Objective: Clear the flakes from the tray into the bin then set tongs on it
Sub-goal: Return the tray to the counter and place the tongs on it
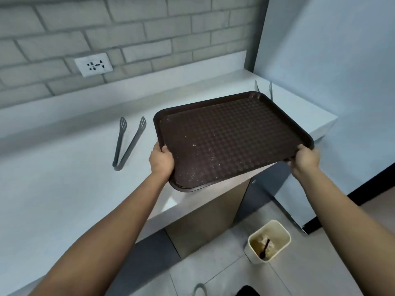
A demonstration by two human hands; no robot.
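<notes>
White bench (64,189) under a grey brick wall (128,28), socket (93,64) set low in the brickwork. Brown tray (233,137) held up over the bench's front edge, near its right end, tilted with the left near corner lowest. Left hand (161,160) gripping the tray's left short edge, thumb curled over the rim. Right hand (305,160) gripping the near right corner, fingers wrapped under. Pale flakes (205,150) scattered across the tray's left half, thickest toward the low corner. Grey tongs (128,144) lying flat on the bench just left of the tray, arms spread, tips toward the wall. Second tongs (264,87) peeking out behind the tray's far right corner, only the tips showing. Cream bin (269,242) down on the tiled floor (213,263), below the bench's right end, well below the tray, some brown and pale waste inside.
</notes>
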